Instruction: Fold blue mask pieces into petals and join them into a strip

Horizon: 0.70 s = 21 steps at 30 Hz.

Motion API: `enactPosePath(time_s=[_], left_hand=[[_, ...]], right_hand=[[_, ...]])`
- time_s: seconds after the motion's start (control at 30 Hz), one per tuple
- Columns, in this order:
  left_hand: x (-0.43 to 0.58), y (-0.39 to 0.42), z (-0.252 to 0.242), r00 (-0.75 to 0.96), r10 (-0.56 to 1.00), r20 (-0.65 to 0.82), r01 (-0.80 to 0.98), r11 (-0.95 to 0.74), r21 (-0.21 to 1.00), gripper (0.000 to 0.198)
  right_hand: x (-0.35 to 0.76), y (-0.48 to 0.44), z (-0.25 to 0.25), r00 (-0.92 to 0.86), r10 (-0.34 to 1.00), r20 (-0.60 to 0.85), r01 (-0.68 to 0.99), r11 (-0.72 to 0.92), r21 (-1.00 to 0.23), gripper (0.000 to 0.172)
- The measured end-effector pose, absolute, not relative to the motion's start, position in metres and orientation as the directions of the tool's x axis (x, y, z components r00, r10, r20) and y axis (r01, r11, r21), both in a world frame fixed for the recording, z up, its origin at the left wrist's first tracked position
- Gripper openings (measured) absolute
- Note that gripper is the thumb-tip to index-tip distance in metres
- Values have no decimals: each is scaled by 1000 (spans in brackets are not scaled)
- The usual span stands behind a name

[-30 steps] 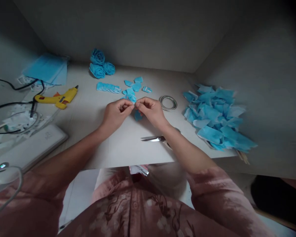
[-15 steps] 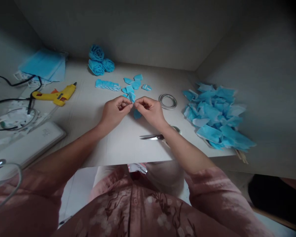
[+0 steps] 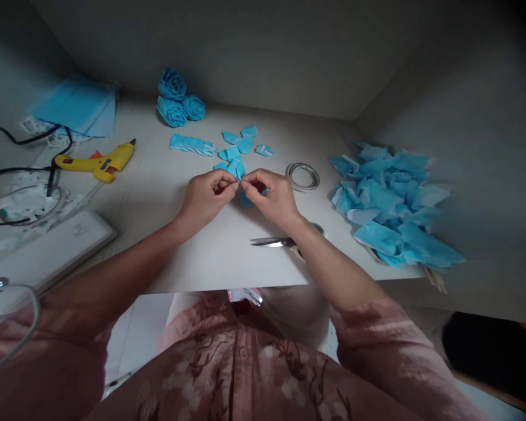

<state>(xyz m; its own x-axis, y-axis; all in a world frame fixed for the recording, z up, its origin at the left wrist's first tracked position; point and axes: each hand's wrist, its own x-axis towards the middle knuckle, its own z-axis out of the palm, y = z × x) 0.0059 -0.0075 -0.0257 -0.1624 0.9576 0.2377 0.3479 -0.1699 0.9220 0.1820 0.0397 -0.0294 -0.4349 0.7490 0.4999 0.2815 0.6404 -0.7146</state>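
My left hand [image 3: 206,196] and my right hand [image 3: 272,196] meet over the middle of the white table [image 3: 158,193]. Both pinch a small blue fabric piece [image 3: 237,169] between thumbs and fingertips. Part of the blue piece hangs below my right hand. Just beyond my fingers lie several small blue cut pieces [image 3: 242,144] and a pleated blue strip [image 3: 191,144]. Three blue fabric roses [image 3: 177,102] sit at the back of the table.
Scissors [image 3: 274,241] lie under my right forearm. A tape roll [image 3: 304,176] sits right of my hands, a heap of blue fabric pieces [image 3: 388,202] further right. A yellow glue gun [image 3: 97,162], cables, blue masks [image 3: 76,108] and a white box [image 3: 48,251] are on the left.
My hands stay together on the blue piece, with small finger movements. The view has shifted slightly.
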Motion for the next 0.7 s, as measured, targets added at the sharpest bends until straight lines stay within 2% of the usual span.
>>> enactPosePath(time_s=[0.27,0.7], left_hand=[[6,-7,-26,-177,954,241,354,-167,920,10],[4,-9,-26,-147,955,256,407,-178,896,11]], right_hand=[[183,39,-29,-467,719,514,319,680,-660,19],[182,38,-28,-459,739,493,332,658,-676,18]])
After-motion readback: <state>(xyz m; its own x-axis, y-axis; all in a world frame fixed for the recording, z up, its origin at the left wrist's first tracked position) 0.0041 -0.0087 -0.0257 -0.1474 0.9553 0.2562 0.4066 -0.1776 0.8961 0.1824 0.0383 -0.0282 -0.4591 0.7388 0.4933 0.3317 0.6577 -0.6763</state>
